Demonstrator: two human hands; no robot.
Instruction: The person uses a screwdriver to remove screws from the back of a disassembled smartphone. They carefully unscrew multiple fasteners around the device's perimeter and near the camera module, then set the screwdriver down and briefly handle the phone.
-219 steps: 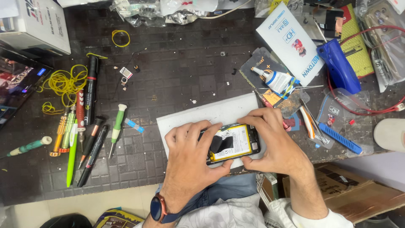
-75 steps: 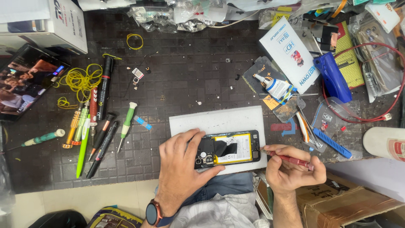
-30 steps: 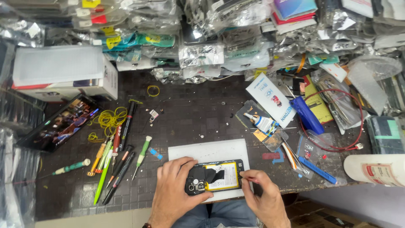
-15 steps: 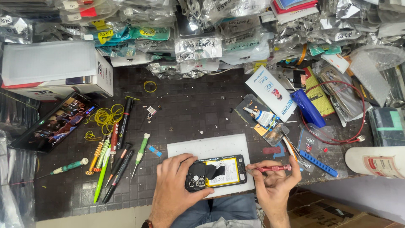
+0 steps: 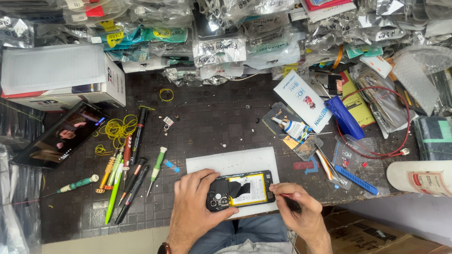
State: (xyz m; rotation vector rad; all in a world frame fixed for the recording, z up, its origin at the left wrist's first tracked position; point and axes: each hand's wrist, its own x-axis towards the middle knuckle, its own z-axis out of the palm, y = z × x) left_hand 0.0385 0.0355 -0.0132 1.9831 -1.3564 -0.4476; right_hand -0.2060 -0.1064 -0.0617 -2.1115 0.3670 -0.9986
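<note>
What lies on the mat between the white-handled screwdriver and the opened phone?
In the head view, a small blue piece lies between the white-handled screwdriver and the opened phone, beside the white pad's left edge.

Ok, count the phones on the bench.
2. One opened phone, back off, lies on the white pad under the left hand; one lit phone leans at far left. Others may hide among the packets.

left hand (image 5: 195, 207): grips opened phone (image 5: 240, 190) at its 9 o'clock end
right hand (image 5: 301, 214): pinches red tool (image 5: 286, 196) at phone's 3 o'clock edge
white mat (image 5: 230, 162): under phone, on counter (image 5: 212, 122)
</note>
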